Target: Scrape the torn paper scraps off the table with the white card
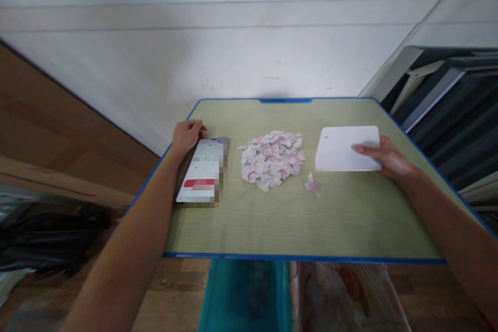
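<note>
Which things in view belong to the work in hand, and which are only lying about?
Likely in use:
white card, held in right hand
paper scraps, mostly heaped on table
phone, perhaps, beside left hand

Apparently lying about:
teal container, below table
black plastic, far left

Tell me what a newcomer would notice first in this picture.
Probably the heap of paper scraps in the middle of the blue-edged table. Next, perhaps, the plain white card with a small hole, held in the right hand to the heap's right. The smartphone with a red button lies left of the heap, near the left hand.
</note>
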